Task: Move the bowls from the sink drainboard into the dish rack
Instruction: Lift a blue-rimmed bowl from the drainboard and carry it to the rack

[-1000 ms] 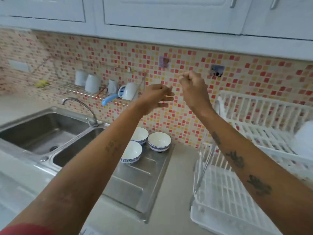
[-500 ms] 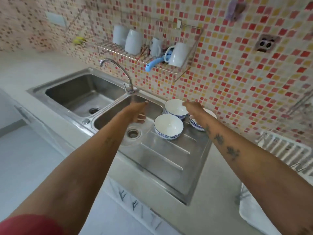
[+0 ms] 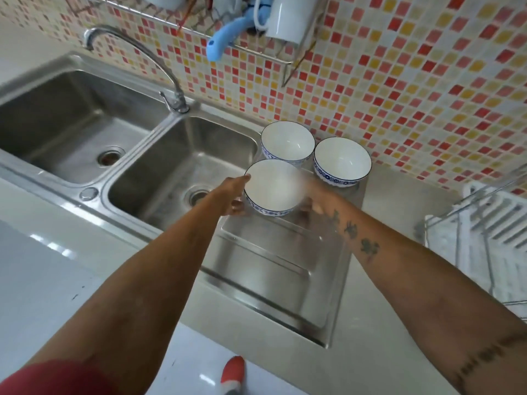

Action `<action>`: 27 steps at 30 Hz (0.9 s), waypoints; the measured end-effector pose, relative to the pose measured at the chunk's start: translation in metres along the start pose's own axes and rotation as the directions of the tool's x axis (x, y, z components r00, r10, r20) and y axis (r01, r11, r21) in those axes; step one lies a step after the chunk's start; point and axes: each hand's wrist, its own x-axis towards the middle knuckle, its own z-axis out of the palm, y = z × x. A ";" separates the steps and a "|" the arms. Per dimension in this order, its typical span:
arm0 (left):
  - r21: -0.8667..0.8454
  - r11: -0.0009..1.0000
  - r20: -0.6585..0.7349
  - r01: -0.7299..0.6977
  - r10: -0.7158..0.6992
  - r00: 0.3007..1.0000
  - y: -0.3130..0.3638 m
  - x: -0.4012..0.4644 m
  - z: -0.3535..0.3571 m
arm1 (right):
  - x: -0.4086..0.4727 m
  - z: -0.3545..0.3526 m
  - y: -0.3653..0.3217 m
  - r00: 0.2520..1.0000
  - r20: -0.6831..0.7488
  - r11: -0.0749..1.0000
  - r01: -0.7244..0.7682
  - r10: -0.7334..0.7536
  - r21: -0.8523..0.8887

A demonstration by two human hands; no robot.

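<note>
While three bowls sat together on the drainboard (image 3: 273, 269), the left hand (image 3: 232, 195) and the blurred right hand (image 3: 315, 199) cupped the nearest bowl (image 3: 272, 188) from both sides. Fingers were spread open against its wall. The dish rack (image 3: 484, 246) stood well apart at the right.

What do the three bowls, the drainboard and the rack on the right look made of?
Bowls, e.g. the nearest bowl: likely glazed ceramic, glossy white inside with a blue printed band outside. Drainboard: stainless steel, brushed grey with soft reflections and pressed ridges. Dish rack: white slats that look like plastic, with thin shiny metal wire supports.
</note>
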 end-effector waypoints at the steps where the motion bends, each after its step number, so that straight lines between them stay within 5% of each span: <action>1: 0.008 1.000 -0.008 0.008 -0.008 1.000 0.002 0.003 0.003 | 0.008 0.001 0.002 1.000 0.000 1.000 -0.009 0.009 0.017; 18: 0.091 0.993 -0.081 -0.080 0.087 0.993 0.001 0.022 0.022 | 0.026 0.016 0.010 0.995 -0.091 0.999 0.041 -0.038 0.026; 27: -0.071 0.988 -0.066 -0.135 0.130 0.989 0.002 -0.025 0.034 | -0.022 -0.001 -0.009 0.975 -0.182 0.991 0.136 -0.130 0.020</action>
